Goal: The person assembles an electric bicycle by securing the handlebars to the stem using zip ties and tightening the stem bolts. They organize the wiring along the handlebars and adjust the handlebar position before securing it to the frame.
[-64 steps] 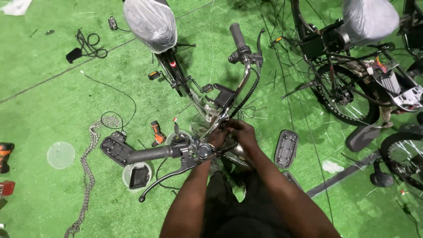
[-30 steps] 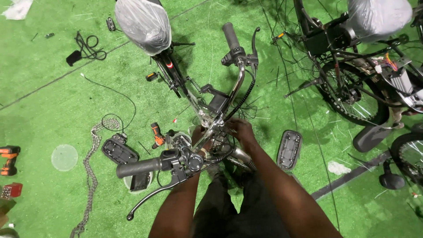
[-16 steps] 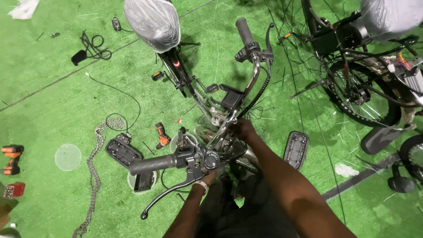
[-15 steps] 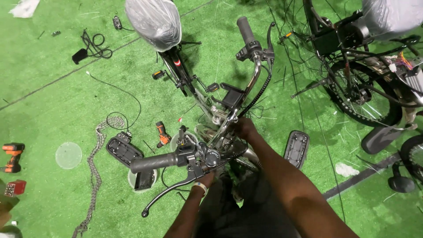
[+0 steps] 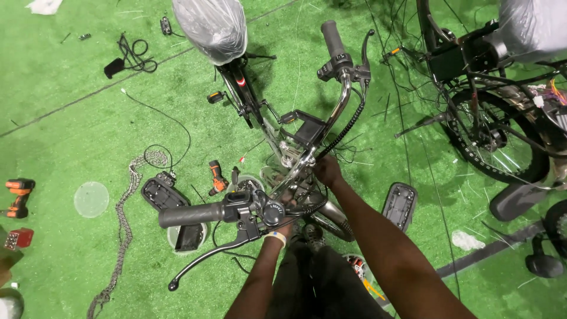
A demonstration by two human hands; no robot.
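On the green grass-like floor (image 5: 88, 130), near its middle, stands a silver bike (image 5: 277, 139) with a curved shiny metal handlebar (image 5: 331, 127). The seat wears a clear plastic bag (image 5: 211, 26) at the top edge of the floor.

The right hand (image 5: 328, 171) is clenched around the handlebar, low down by the middle of the bike where the bar meets the stem. The left hand (image 5: 286, 221) is tucked under the near end of the handlebar, right behind the black rubber grip (image 5: 189, 214) and the round black switch box (image 5: 269, 211). A white band sits on that wrist. The fingers are hidden, so I cannot tell if this hand is closed or loose.

It looks like the person is fixing or turning the handlebar and the parts on its near end. The long black brake lever (image 5: 207, 260) hangs down below the grip. I think the next move needs one hand to keep the bar steady while the other works on the small parts by the grip.

Toward the left edge of the floor lie a grey metal chain (image 5: 121, 230), an orange and black drill (image 5: 18, 195), a small orange tool (image 5: 217, 177) and a black flat pedal plate (image 5: 160, 194). Another bike with a fat black tyre (image 5: 496, 142) stands by the right edge.
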